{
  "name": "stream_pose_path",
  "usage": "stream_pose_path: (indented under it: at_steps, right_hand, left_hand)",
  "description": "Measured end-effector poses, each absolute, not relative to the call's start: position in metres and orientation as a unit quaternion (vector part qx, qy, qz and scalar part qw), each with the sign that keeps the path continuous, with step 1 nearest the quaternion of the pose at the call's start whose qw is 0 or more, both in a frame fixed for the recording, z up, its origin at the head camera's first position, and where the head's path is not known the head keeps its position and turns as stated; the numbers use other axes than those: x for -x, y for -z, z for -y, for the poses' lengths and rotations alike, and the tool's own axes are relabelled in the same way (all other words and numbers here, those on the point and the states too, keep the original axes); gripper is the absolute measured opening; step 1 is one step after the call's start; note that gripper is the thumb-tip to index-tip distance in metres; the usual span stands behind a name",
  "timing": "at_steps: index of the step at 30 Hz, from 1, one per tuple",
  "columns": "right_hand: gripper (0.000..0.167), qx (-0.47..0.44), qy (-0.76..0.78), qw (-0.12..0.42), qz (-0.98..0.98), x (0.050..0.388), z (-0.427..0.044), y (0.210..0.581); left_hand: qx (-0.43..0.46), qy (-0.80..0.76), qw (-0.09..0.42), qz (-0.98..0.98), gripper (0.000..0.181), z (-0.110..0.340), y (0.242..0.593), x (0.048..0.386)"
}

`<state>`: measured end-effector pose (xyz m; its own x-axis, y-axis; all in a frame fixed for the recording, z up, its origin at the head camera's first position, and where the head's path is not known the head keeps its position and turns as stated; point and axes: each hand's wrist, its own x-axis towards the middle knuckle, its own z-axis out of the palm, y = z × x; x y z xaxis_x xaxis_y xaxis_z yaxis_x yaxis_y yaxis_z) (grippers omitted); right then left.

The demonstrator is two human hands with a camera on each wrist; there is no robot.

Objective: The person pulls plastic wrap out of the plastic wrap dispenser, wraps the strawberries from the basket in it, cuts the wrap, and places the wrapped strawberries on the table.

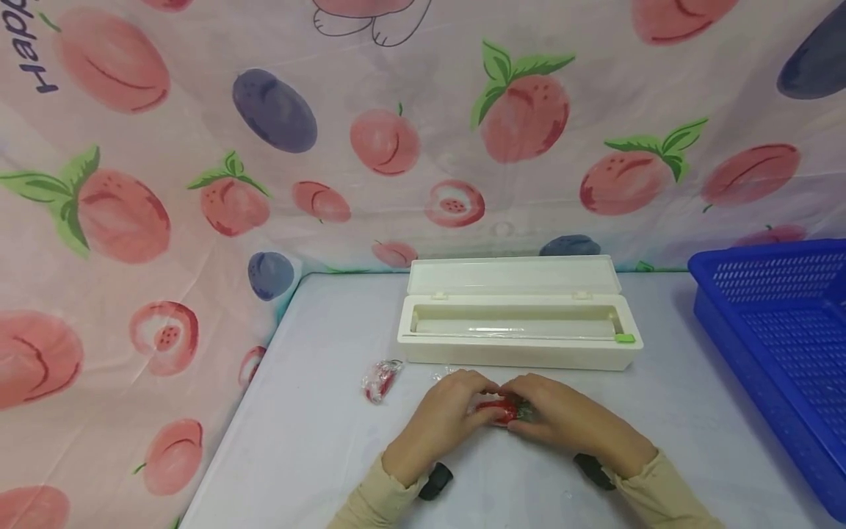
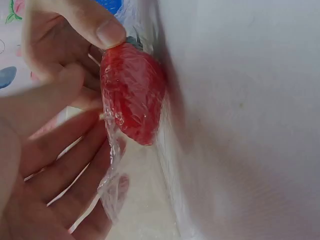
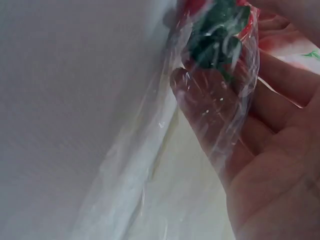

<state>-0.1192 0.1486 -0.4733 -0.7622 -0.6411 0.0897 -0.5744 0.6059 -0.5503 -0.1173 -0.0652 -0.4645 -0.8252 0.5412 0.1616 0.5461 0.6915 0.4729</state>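
Observation:
A red strawberry (image 2: 132, 92) with green leaves (image 3: 215, 37) lies in clear plastic film (image 3: 205, 107), low over the white table in front of the box. My right hand (image 1: 562, 415) holds it, the thumb pressed near its leafy end and the fingers behind the film. From the other side my left hand (image 1: 446, 411) reaches in. In the left wrist view its fingers (image 2: 75, 175) are spread and fairly straight, touching the loose film, and its blurred thumb is beside the fruit. Both hands partly hide the strawberry in the head view.
Behind the hands stands a long white box (image 1: 515, 356), its lid (image 1: 512, 278) raised and a film roll (image 1: 515, 328) inside. A small red film-wrapped item (image 1: 381, 380) lies left of the hands. At the right is a blue basket (image 1: 747, 367). A fruit-print cloth (image 1: 396, 88) hangs behind.

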Motion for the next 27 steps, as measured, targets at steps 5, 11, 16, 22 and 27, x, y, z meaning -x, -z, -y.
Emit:
stream_pose_path:
  at_steps: [5, 11, 16, 22, 27]
  right_hand:
    - [0.017, 0.338, 0.314, 0.066, -0.885, 0.1197, -0.1493, 0.4729]
    - [0.013, 0.332, 0.307, 0.078, -0.888, 0.1196, -0.1515, 0.4689]
    - [0.011, 0.347, 0.304, 0.065, -0.885, 0.1204, -0.1536, 0.4688]
    - [0.017, 0.358, 0.303, 0.049, -0.882, 0.1224, -0.1563, 0.4697]
    - [0.019, 0.357, 0.296, 0.06, -0.884, 0.1234, -0.1572, 0.4686]
  left_hand:
    - [0.323, 0.234, -0.007, 0.917, 0.032, 0.0658, 0.4641, 0.1181]
    - [0.331, 0.221, 0.001, 0.917, 0.032, 0.0652, 0.4669, 0.1182]
    - [0.324, 0.227, -0.006, 0.919, 0.029, 0.064, 0.468, 0.1177]
    - [0.324, 0.236, -0.024, 0.916, 0.025, 0.0629, 0.468, 0.1177]
    - [0.318, 0.219, -0.022, 0.922, 0.026, 0.0625, 0.4694, 0.1167]
